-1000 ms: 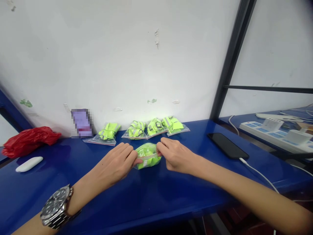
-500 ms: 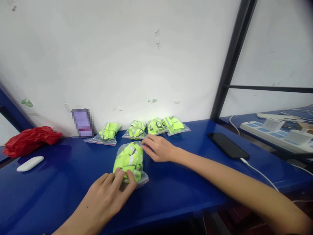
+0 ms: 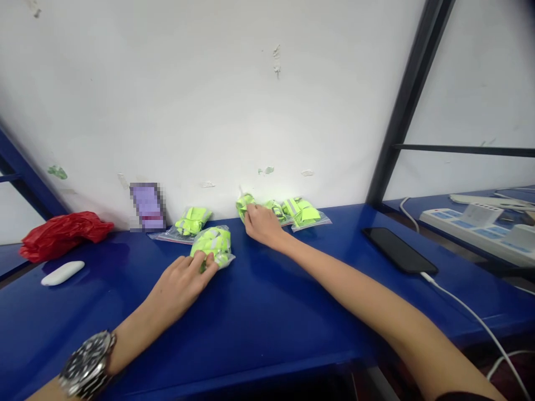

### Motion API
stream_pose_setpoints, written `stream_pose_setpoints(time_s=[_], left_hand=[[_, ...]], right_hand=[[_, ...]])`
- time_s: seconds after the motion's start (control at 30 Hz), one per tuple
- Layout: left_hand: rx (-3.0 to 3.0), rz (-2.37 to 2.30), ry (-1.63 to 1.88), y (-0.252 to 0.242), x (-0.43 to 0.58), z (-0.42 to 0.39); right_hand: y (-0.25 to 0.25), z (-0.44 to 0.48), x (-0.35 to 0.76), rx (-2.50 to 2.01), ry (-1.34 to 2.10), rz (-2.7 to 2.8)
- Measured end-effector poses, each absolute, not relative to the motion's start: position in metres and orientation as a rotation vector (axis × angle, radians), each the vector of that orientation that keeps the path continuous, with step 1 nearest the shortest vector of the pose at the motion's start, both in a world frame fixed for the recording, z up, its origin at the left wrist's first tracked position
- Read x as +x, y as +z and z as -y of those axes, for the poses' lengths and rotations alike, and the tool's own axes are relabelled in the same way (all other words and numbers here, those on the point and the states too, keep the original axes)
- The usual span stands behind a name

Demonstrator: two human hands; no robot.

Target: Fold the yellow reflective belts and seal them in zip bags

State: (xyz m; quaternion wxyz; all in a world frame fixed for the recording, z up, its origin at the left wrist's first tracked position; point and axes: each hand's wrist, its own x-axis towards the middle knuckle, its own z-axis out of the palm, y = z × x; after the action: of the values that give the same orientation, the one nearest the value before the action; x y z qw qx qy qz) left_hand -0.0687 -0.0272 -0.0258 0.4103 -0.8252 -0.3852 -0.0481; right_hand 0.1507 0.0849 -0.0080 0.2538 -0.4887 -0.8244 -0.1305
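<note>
My left hand (image 3: 179, 281) is closed on the near end of a clear zip bag (image 3: 215, 242) packed with neon-yellow cloth with silver reflective strips, which looks like a folded safety vest. Farther back, near the wall, the fingers of my right hand (image 3: 265, 224) are pinched on a second such bagged vest (image 3: 242, 204), partly hidden behind the hand. Just right of it lie a bagged vest (image 3: 275, 208) and another bagged vest (image 3: 303, 213). Behind the left-hand bag rests one more bagged vest (image 3: 193, 220).
A red plastic bag (image 3: 62, 234) and a white oval case (image 3: 62, 273) lie on the left of the blue table (image 3: 259, 323). A blurred phone-like screen (image 3: 148, 206) leans on the wall. Right are a black phone (image 3: 399, 250) on a white cable and a power strip (image 3: 472, 231).
My left hand has moved the bagged vest away from me, towards the wall. My right hand has left that bag and taken hold of one at the back. The view has shifted slightly.
</note>
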Motion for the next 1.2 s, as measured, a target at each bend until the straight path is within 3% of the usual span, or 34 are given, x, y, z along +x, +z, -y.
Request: stream_pose_setpoints(time_s=[0.27,0.53,0.77,0.97,1.2], left_hand=[[-2.173,1.1,-0.315,-0.018,-0.069,-0.041],[-1.999,1.197,-0.235,-0.024,-0.053,-0.056],[-2.119,1.046,-0.695,-0.018,-0.022,-0.014],[-2.63,1.184,-0.825,-0.038,0.013,0.014],[-2.788,1.354,-0.893,-0.046,0.013,0.008]], right_hand=[[-0.018,-0.039,0.202,-1.26,-0.148,2.211],[-0.029,-0.01,0.209,-1.011,0.399,2.185],[-0.028,-0.015,0.213,-0.746,0.728,2.201],[-0.034,-0.018,0.214,-0.625,0.685,2.263],[-0.035,-0.018,0.208,-0.565,0.578,2.319]])
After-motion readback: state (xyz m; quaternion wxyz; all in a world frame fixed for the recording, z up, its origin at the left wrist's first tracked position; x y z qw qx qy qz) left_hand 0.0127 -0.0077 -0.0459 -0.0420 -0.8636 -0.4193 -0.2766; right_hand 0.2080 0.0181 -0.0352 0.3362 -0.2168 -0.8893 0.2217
